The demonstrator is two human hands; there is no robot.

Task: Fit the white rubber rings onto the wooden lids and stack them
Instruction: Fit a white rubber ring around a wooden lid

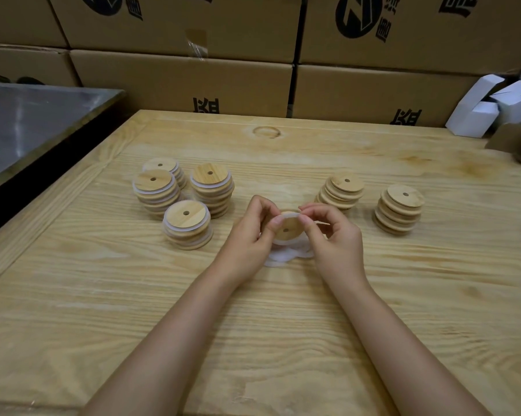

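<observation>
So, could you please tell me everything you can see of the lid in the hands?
The lid is a round disc of pale wood with a small hole at its centre. Held above the table, it tilts its face toward the camera. The left hand grips its left edge; the right hand pinches a white ring lying over its top edge. Loose rings lie under it.

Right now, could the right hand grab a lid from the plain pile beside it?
Probably not yet: the right hand is busy pinching the white ring onto the lid that the left hand holds. The nearer plain stack stands close, with nothing between.
</observation>
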